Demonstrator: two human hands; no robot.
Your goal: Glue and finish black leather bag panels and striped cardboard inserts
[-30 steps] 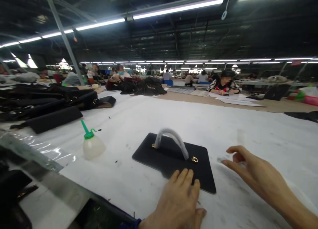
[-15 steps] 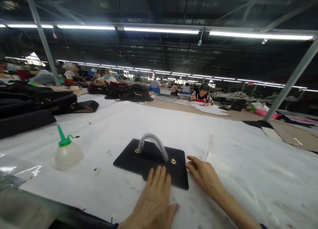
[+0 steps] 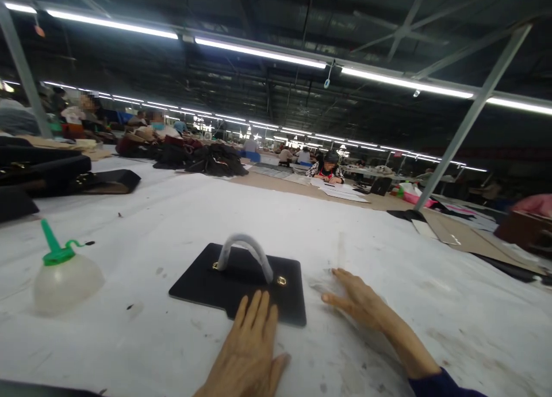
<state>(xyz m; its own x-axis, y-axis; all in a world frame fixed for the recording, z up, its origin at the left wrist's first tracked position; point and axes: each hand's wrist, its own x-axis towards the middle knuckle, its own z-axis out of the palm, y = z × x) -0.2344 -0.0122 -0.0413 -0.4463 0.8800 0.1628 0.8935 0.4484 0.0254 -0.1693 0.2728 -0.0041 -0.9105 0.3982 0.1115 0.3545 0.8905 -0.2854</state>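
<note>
A flat black leather panel (image 3: 202, 282) lies on the white-covered table (image 3: 388, 259) in front of me. A curved handle wrapped in white (image 3: 245, 250) arches over it between two gold rings. My left hand (image 3: 248, 345) lies flat with its fingers stretched out, the fingertips pressing on the panel's near edge. My right hand (image 3: 356, 299) rests on the table just right of the panel, fingers apart, holding nothing.
A squat translucent squeeze bottle with a green nozzle (image 3: 62, 279) stands at the left. Black bag parts (image 3: 43, 173) are piled at the far left. Other people (image 3: 325, 167) work at tables further back. A slanted metal post (image 3: 470, 118) rises at the right.
The view has swung to the right. My right hand came in to the panel's right edge, then drew slightly away onto the table. My left hand stays on the panel's near edge.
</note>
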